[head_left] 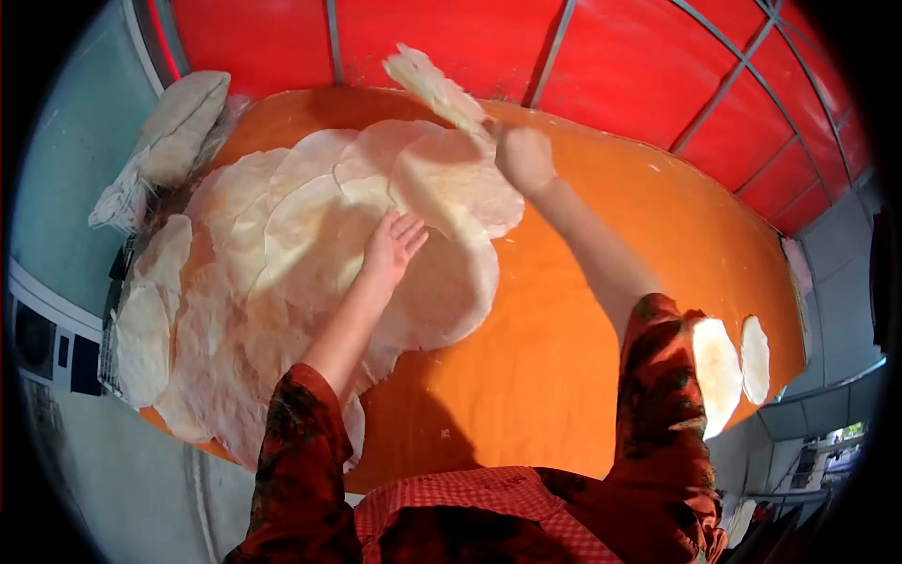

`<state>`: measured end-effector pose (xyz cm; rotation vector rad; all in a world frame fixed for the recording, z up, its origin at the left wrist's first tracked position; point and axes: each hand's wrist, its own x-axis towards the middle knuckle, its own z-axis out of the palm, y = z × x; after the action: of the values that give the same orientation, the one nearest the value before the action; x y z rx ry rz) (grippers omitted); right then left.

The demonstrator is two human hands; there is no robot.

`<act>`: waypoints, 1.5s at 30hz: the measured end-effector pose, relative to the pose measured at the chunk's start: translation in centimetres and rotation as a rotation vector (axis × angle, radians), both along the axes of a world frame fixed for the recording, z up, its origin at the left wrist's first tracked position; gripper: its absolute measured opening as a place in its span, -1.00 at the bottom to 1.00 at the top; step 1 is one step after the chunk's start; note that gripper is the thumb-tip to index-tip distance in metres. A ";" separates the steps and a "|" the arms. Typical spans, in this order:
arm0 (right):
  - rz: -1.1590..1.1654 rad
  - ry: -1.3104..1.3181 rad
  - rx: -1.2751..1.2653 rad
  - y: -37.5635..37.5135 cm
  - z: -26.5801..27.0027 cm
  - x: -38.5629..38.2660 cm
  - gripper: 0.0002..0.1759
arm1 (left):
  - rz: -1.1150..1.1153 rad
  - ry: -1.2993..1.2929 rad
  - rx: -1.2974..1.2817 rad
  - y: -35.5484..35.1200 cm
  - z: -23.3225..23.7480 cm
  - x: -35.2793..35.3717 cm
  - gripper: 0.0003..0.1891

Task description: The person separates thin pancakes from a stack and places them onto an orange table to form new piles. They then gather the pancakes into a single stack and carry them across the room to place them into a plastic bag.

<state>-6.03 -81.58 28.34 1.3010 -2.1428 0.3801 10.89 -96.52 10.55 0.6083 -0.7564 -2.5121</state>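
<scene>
Many thin, round flatbreads (310, 230) overlap in a wide spread over the left half of an orange table (554, 348). My left hand (390, 246) is over the middle of this spread, fingers stretched and apart, holding nothing. Farther forward, past the spread's far right edge, my right hand (524, 158) is raised and blurred by motion. It grips a pale, long, brush-like thing (437, 89) with a ragged far end, pointing up and left; its exact kind I cannot tell. A shadow falls across the flatbreads between my hands.
Two more pale rounds, a larger one (716, 376) and a smaller one (755, 360), lie at the table's right end. A bundled cloth (183, 127) rests at the back left corner. Red panels (432, 47) with grey bars stand along the far edge.
</scene>
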 end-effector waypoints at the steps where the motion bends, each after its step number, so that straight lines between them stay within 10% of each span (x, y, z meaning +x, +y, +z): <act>1: 0.027 0.030 0.011 -1.5 -5.0 -2.7 -0.78 | -0.015 0.023 -0.031 -0.9 -2.9 -0.7 -0.56; 6: -0.158 -0.150 0.525 -4.6 -26.7 -5.6 -0.86 | -0.030 0.036 -0.291 -1.3 -8.7 -2.4 -0.60; 8: -0.046 0.005 0.183 -4.6 -30.1 -4.2 -0.84 | 0.080 -0.059 -0.163 -3.3 -8.7 -4.2 -0.61; 11: -0.035 -0.132 0.217 -4.8 -29.1 -4.1 -0.80 | 0.277 -0.083 -0.331 -6.4 -9.6 -6.4 -0.65; 20: -0.046 -0.026 0.312 -5.5 -28.2 -1.7 -0.50 | -0.187 -0.297 -0.255 -11.8 -8.1 -8.9 -0.66; 45: -0.149 -0.338 0.112 -7.4 -27.8 -0.7 -0.55 | -0.190 -0.389 -0.246 -12.4 -7.1 -9.9 -0.85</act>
<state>-6.77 -88.99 0.49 1.1941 -2.5587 0.4502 1.01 -108.88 3.41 0.9905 -1.2965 -2.4372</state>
